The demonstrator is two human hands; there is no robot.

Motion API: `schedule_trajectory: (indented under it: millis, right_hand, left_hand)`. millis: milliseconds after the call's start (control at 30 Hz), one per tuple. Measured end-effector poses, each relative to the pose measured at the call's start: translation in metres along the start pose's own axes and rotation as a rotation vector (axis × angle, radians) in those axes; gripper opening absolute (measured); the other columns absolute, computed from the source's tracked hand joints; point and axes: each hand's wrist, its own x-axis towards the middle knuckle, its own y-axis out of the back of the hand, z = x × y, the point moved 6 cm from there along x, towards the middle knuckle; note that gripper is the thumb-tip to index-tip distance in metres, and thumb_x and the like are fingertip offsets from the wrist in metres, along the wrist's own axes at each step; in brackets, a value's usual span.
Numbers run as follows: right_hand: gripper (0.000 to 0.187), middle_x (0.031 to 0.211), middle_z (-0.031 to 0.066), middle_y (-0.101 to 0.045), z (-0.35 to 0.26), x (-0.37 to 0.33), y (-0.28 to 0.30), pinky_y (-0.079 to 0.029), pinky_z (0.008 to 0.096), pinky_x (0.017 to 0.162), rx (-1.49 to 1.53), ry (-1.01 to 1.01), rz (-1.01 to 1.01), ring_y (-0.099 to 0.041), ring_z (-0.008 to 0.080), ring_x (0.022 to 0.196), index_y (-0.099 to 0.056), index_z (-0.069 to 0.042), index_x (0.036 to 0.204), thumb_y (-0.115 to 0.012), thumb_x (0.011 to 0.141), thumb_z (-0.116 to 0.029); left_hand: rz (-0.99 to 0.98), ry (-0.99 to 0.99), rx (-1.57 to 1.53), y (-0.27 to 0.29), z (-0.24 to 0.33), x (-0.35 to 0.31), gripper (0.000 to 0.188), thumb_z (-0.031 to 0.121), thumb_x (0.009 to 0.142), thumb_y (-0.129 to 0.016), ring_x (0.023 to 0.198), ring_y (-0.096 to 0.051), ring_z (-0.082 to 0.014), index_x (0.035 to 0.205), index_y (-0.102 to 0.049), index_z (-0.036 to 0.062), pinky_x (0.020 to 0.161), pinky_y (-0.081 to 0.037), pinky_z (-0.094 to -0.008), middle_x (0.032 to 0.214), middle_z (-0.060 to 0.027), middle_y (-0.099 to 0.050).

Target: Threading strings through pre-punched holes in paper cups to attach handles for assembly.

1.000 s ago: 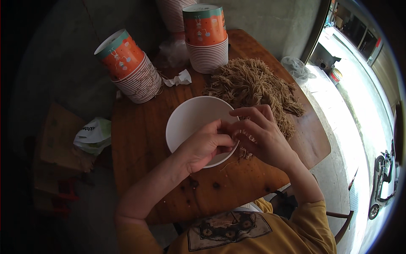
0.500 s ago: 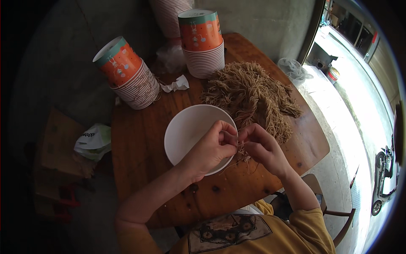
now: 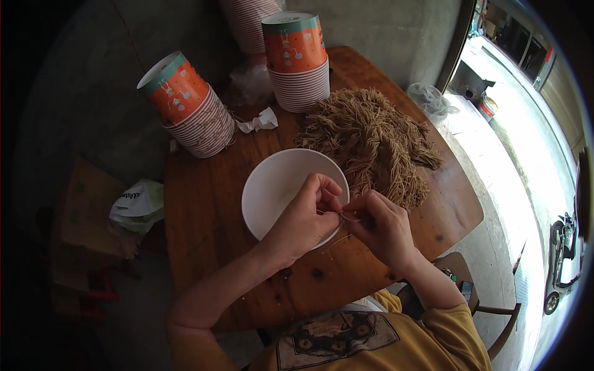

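Over the right side of a white bowl [image 3: 257, 207], my left hand [image 3: 300, 219] is closed, its thumb and index finger pinched at the end of a thin pinkish cord [image 3: 350, 217]. Close against it, my right hand [image 3: 387, 229] pinches the same cord between thumb and fingertips, just outside the bowl's rim. The fingertips of both hands nearly meet, so most of the cord is hidden. Just beyond the right hand lies a large heap of tan, twisted cords [image 3: 371, 139]. The inside of the bowl shows plain white where the left hand does not cover it.
Two stacks of orange and green paper tubs stand at the back, one leaning left [image 3: 185, 105], one upright [image 3: 297, 62]. Crumpled white paper [image 3: 258, 120] lies between them on the wooden table [image 3: 204, 247]. A clear plastic bag [image 3: 428, 99] sits beyond the right edge.
My right hand has moved left and slightly down, and its fingers have drawn in against the left fingertips. Loose cord ends that hung below the fingers show less now.
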Motion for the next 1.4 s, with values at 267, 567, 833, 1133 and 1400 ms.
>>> schedule_trajectory:
  millis: [267,567,833,1133,1400]
  right_hand:
    - [0.02,0.076,0.0044,-0.057,-0.004,-0.001,0.001,-0.046,0.0253,0.055,0.076,-0.037,-0.045,-0.056,0.0108,0.061,-0.061,-0.004,0.095,-0.069,0.078,-0.006]
    - [0.013,0.075,0.0082,-0.061,0.017,-0.003,-0.001,-0.048,0.0276,0.056,0.18,-0.127,0.023,-0.06,0.0161,0.061,-0.06,-0.003,0.089,-0.068,0.08,-0.008]
    - [0.01,0.072,0.0055,-0.059,0.022,-0.011,-0.01,-0.045,0.0247,0.055,0.243,-0.193,0.123,-0.056,0.011,0.059,-0.057,-0.004,0.084,-0.066,0.079,-0.005]
    - [0.011,0.067,0.0034,-0.057,0.019,-0.014,-0.017,-0.044,0.0228,0.053,0.257,-0.177,0.153,-0.053,0.0078,0.057,-0.056,-0.004,0.081,-0.066,0.08,-0.006]
    - [0.01,0.069,0.0038,-0.058,0.026,-0.019,-0.022,-0.044,0.0226,0.055,0.446,-0.255,0.165,-0.054,0.0082,0.058,-0.056,-0.004,0.083,-0.066,0.081,-0.006]
  left_hand:
    - [0.075,-0.183,0.194,-0.001,0.007,0.001,0.029,-0.006,0.082,-0.055,0.087,-0.05,-0.0081,0.107,-0.043,0.0044,0.08,-0.045,-0.0235,0.094,-0.0027,-0.049]
    - [0.033,-0.297,0.291,-0.005,0.013,0.002,0.029,-0.004,0.084,-0.055,0.087,-0.052,-0.0091,0.109,-0.044,0.0039,0.079,-0.046,-0.0245,0.095,-0.0036,-0.051]
    - [0.219,-0.438,0.585,0.009,0.02,-0.017,0.025,-0.003,0.085,-0.055,0.086,-0.055,-0.011,0.108,-0.047,0.0041,0.078,-0.047,-0.0264,0.096,-0.0041,-0.052]
    - [0.201,-0.355,0.522,0.005,0.014,-0.018,0.025,0.001,0.086,-0.056,0.088,-0.056,-0.0121,0.111,-0.052,0.0019,0.077,-0.048,-0.0279,0.101,-0.0067,-0.052]
    - [-0.047,-0.018,0.298,0.004,-0.002,-0.005,0.02,0.003,0.089,-0.052,0.087,-0.055,-0.0077,0.109,-0.055,0.0016,0.079,-0.047,-0.0242,0.098,-0.0024,-0.056]
